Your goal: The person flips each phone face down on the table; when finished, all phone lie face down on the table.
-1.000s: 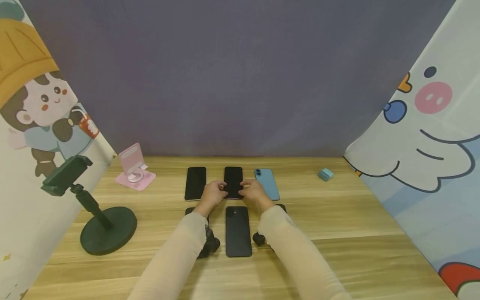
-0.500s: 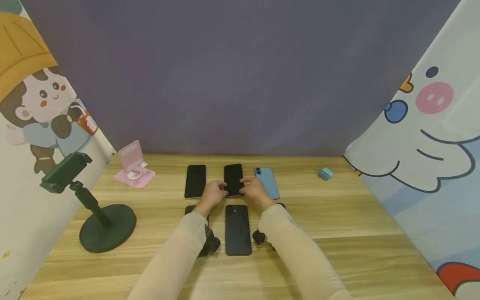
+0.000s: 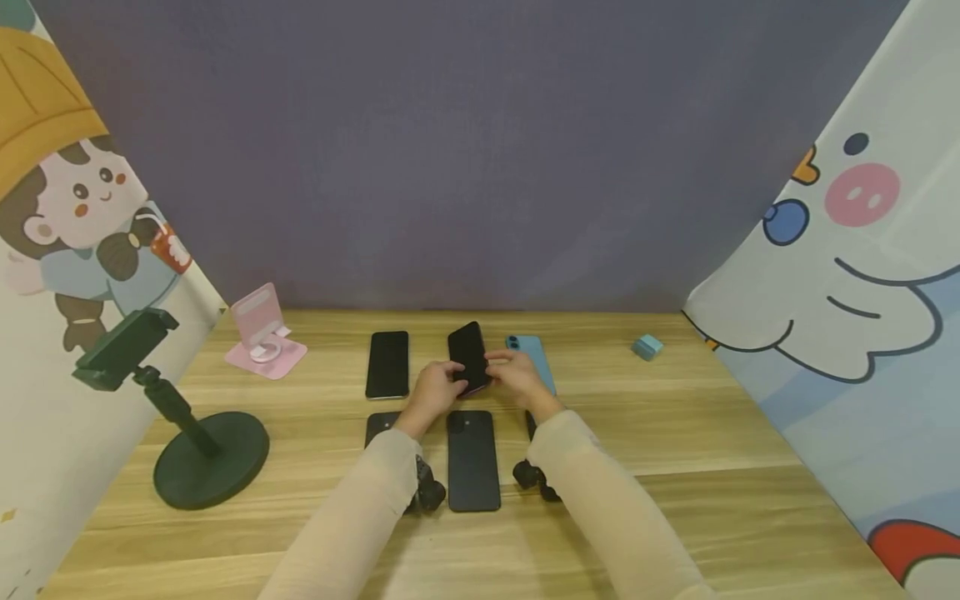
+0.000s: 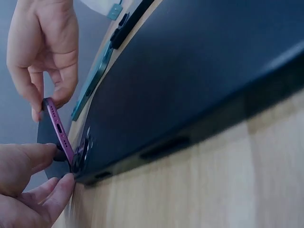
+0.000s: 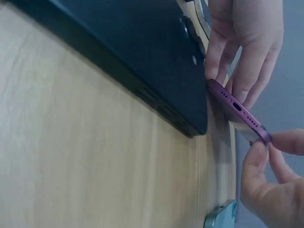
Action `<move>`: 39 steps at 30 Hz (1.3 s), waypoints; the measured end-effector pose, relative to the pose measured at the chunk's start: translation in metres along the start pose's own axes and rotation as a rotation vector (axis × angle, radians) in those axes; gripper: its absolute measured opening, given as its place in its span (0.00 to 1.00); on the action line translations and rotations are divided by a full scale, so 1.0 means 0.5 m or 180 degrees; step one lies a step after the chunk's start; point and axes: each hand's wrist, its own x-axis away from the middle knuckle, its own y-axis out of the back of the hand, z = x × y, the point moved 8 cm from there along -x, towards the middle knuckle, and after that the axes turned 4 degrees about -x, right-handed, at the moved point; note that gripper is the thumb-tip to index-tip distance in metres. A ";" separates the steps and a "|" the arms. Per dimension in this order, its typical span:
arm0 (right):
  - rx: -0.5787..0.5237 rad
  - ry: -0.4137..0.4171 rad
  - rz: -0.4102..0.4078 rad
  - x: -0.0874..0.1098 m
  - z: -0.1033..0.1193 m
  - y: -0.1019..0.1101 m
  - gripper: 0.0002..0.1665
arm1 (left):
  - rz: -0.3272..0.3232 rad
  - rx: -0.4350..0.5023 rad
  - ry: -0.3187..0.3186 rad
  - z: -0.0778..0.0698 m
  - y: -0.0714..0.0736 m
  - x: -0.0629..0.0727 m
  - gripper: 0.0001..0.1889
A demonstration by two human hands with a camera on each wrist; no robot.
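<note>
A phone with a black screen (image 3: 467, 354) and purple edge (image 5: 236, 105) is held between both hands at the middle of the table. My left hand (image 3: 433, 390) pinches its left side between thumb and fingers. My right hand (image 3: 517, 377) pinches the right side, which is tipped up higher than the left. Just beside the right hand lies a light blue phone (image 3: 531, 346), back up and partly covered by that hand. A black phone (image 3: 474, 467) lies back up in front of the hands, its camera bump toward them.
Another black-screened phone (image 3: 387, 364) lies to the left. A dark phone (image 3: 381, 422) shows partly under the left forearm. Farther left stand a pink folding stand (image 3: 262, 329) and a dark green phone holder (image 3: 213, 458) on a round base. A small light blue block (image 3: 647, 347) sits at right.
The purple-edged phone has gone from lying flat to tilted, its right side raised and its body slightly turned. Both hands have shifted a little to the right with it.
</note>
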 end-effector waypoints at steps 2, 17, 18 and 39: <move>-0.0178 -0.0069 0.0073 0.000 -0.001 0.001 0.22 | -0.0049 0.0058 -0.0054 -0.008 0.000 0.003 0.15; -0.0743 -0.0154 0.0393 0.001 0.004 -0.006 0.23 | -0.0126 0.1154 0.0042 -0.024 -0.013 0.003 0.17; -0.0752 -0.0141 0.0402 0.001 0.006 -0.007 0.23 | -0.0121 0.1266 0.0066 -0.023 -0.016 0.003 0.18; -0.0441 0.0013 0.0547 0.003 0.004 -0.026 0.25 | -0.0073 0.2202 0.0229 -0.022 -0.011 -0.003 0.22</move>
